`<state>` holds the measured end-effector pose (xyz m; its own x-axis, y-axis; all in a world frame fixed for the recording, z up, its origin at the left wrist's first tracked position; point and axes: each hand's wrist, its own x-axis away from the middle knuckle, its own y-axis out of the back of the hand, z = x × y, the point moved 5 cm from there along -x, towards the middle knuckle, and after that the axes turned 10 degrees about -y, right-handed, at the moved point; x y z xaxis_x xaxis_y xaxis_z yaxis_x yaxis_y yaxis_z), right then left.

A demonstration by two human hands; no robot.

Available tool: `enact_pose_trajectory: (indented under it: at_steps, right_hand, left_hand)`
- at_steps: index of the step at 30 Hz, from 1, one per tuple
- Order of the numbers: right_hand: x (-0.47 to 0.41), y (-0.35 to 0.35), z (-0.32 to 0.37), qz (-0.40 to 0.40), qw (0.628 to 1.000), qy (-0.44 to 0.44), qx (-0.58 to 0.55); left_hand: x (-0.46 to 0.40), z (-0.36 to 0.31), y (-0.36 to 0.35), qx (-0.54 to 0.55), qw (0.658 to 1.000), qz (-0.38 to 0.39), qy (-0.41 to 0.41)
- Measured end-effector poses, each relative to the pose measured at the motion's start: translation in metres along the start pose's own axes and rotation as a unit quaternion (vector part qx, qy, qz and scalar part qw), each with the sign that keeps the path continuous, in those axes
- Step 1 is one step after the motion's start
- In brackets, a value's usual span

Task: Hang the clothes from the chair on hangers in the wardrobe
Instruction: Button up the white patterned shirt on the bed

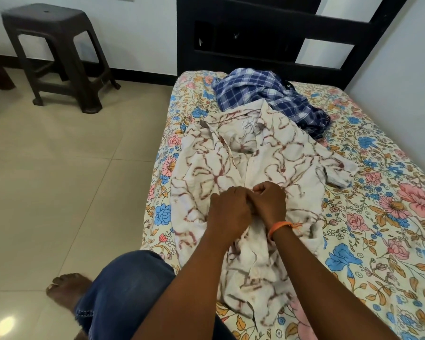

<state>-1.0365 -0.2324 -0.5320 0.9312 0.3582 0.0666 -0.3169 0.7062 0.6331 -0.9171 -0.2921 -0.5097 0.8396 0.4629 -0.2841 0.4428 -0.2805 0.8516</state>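
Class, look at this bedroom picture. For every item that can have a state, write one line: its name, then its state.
Cream shirt with brown marbled print: spread flat on the bed, collar open.
Blue and white checked shirt: crumpled in a heap beyond the collar.
Floral bedsheet: spread over the mattress.
Dark brown plastic stool: upright on the floor, nothing on top.
Left hand: pinching the shirt front.
Right hand: pinching the shirt front.

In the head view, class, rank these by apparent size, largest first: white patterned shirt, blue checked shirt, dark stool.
1. white patterned shirt
2-3. dark stool and blue checked shirt: look alike, unranked.
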Motion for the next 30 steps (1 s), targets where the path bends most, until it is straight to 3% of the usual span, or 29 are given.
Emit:
enact_pose_trajectory:
  at_steps: [5, 16, 20, 30]
  right_hand:
    - [-0.005, -0.001, -0.01, -0.008, 1.0, -0.014, -0.018]
    - [0.012, -0.002, -0.041, -0.13, 0.976, -0.03, -0.174]
    - [0.009, -0.004, -0.047, -0.131, 0.973, -0.053, -0.181]
    - [0.037, -0.006, -0.026, -0.108, 0.984, 0.081, -0.119]
  left_hand:
    - [-0.021, 0.016, -0.011, -0.026, 0.999, 0.018, 0.02]
    - [-0.056, 0.047, -0.033, 0.085, 0.982, -0.054, 0.162]
    - [-0.061, 0.054, -0.039, 0.132, 0.971, -0.019, 0.199]
    - [-0.034, 0.022, -0.039, 0.199, 0.972, 0.073, 0.101]
